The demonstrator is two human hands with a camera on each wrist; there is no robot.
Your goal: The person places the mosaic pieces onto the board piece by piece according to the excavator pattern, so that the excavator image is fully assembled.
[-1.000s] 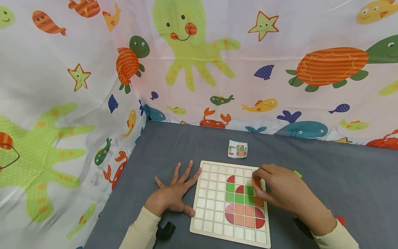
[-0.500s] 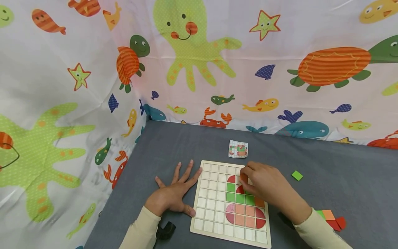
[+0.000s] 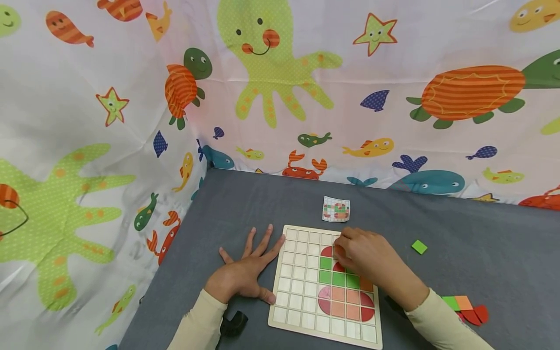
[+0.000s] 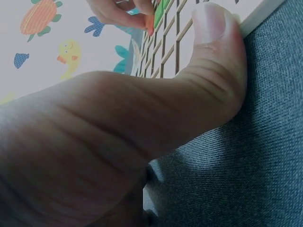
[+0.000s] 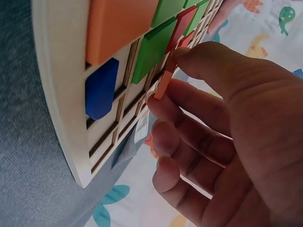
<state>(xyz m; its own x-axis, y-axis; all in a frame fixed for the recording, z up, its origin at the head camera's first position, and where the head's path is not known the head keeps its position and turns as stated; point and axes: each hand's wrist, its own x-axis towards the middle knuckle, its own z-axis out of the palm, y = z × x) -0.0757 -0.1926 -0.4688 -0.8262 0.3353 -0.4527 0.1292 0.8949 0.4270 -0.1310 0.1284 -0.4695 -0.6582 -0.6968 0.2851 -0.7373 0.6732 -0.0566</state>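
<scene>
A wooden grid board [image 3: 298, 233] lies on the grey cloth, partly filled with coloured tiles. My left hand [image 3: 242, 278] lies spread flat at its left side, thumb [image 4: 213, 33] on the board's edge. Over the upper grid, my right hand [image 3: 369, 255] pinches a small orange tile [image 5: 164, 85] between thumb and index finger. Green tiles [image 3: 325, 277], a red quarter-round tile [image 3: 326, 251] and salmon tiles [image 3: 338, 294] sit in the grid. The right wrist view shows a blue round-cornered tile [image 5: 102, 90] below a larger-looking orange one [image 5: 116, 28]. My right hand covers some cells in the head view.
A small printed pattern card [image 3: 336, 209] lies beyond the board. To the right are a loose green tile [image 3: 419, 247] and a cluster of orange [image 3: 463, 302], green and red tiles. A black curved object [image 3: 234, 324] is beside the left wrist. Printed fabric hangs behind.
My right hand has moved left across the upper grid, carrying the orange tile. The loose green tile and the cluster at right have come into fuller view. The left hand has stayed put.
</scene>
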